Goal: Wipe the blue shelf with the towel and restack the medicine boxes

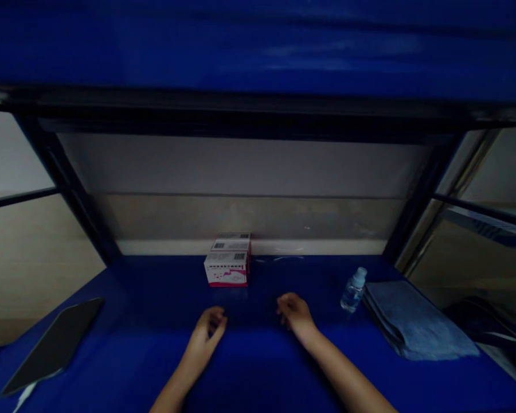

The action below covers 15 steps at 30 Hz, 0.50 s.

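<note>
My left hand (208,330) rests on the blue table (155,344) with its fingers curled loosely inward. My right hand (294,314) lies a little to the right of it, fingers also curled, palm down. Neither hand shows anything in it, though the picture is dim. A small white and red box (227,267) with barcodes on top stands beyond both hands, near the back wall. Both hands are a hand's length short of it and touch nothing but the table.
A small clear water bottle (353,289) stands to the right of my right hand. A folded grey-blue cloth (413,324) lies beside it. A dark tablet (54,345) lies at the left edge. A blue shelf (258,51) hangs overhead.
</note>
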Each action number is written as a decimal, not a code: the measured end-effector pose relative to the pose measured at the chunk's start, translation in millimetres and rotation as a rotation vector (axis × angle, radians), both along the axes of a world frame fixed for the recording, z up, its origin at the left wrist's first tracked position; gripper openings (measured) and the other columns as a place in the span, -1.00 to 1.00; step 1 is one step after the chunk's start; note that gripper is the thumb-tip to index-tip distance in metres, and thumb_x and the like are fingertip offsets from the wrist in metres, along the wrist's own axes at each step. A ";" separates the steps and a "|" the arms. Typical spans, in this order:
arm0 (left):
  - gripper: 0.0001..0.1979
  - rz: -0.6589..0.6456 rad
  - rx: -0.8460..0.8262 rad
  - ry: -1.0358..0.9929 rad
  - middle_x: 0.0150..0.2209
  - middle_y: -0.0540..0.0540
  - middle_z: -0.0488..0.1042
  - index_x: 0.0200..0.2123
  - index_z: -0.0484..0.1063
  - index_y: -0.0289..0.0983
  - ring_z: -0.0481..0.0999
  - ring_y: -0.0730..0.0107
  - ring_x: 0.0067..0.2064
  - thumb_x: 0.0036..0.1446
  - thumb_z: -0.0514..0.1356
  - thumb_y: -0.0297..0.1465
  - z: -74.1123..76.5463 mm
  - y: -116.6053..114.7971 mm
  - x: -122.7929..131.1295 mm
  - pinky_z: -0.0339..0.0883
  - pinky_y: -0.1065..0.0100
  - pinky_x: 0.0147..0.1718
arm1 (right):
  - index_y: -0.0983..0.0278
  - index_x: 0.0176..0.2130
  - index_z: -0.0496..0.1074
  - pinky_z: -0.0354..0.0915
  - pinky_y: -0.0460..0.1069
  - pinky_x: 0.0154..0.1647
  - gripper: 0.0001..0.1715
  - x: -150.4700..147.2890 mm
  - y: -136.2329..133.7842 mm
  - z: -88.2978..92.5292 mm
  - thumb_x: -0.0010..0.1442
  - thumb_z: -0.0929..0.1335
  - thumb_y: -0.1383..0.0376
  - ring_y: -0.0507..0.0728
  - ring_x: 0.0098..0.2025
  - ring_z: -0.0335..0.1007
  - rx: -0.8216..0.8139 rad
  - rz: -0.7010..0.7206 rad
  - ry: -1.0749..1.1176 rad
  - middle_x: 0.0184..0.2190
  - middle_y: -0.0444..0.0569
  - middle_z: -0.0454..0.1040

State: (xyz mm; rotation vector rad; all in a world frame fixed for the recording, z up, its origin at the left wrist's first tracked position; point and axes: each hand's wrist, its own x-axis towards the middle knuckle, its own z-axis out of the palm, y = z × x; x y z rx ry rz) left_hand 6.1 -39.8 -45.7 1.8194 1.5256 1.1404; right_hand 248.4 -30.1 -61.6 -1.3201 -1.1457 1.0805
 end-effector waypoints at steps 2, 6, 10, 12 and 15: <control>-0.75 -0.157 -0.057 0.066 -0.43 -0.06 0.39 -0.36 0.36 -0.25 0.40 0.31 -0.37 0.05 0.03 -0.20 1.6 -28.5 18.0 0.29 0.31 -0.36 | 0.29 -0.50 0.27 0.00 -0.14 -0.77 -0.62 37.6 -31.3 -8.4 -0.05 0.27 0.01 -0.06 -0.77 0.07 -0.016 -0.093 0.027 -0.72 -0.21 0.25; -0.79 -0.253 -0.064 0.245 -0.46 -0.04 0.42 -0.45 0.38 -0.22 0.36 0.31 -0.38 0.06 0.05 -0.25 11.4 -49.8 42.3 0.20 0.29 -0.30 | 0.28 -0.52 0.26 -0.06 -0.14 -0.76 -0.64 102.2 -69.9 -13.1 -0.10 0.31 0.03 -0.06 -0.76 0.03 0.000 -0.397 0.085 -0.75 -0.24 0.19; -0.80 -0.262 -0.060 0.303 -0.44 -0.04 0.44 -0.43 0.39 -0.21 0.36 0.31 -0.36 0.07 0.03 -0.26 16.0 -47.2 42.3 0.16 0.30 -0.28 | 0.26 -0.51 0.22 0.00 -0.12 -0.74 -0.67 129.0 -77.5 -13.3 -0.10 0.30 0.04 -0.04 -0.73 0.07 0.055 -0.597 0.137 -0.73 -0.22 0.20; -0.80 -0.276 -0.053 0.289 -0.43 -0.03 0.44 -0.42 0.39 -0.21 0.36 0.31 -0.36 0.08 0.03 -0.26 16.1 -46.4 39.5 0.15 0.32 -0.27 | 0.27 -0.44 0.25 0.09 -0.10 -0.68 -0.68 131.3 -72.9 -13.8 -0.09 0.29 0.07 -0.01 -0.68 0.14 0.092 -0.624 0.074 -0.67 -0.20 0.24; -0.79 -0.283 -0.053 0.298 -0.42 -0.04 0.43 -0.42 0.38 -0.21 0.36 0.31 -0.34 0.09 0.02 -0.27 15.5 -47.0 37.4 0.15 0.32 -0.27 | 0.28 -0.33 0.24 0.23 -0.04 -0.48 -0.64 133.6 -59.2 -11.2 -0.11 0.28 0.11 0.06 -0.50 0.28 0.180 -0.701 -0.142 -0.52 -0.12 0.31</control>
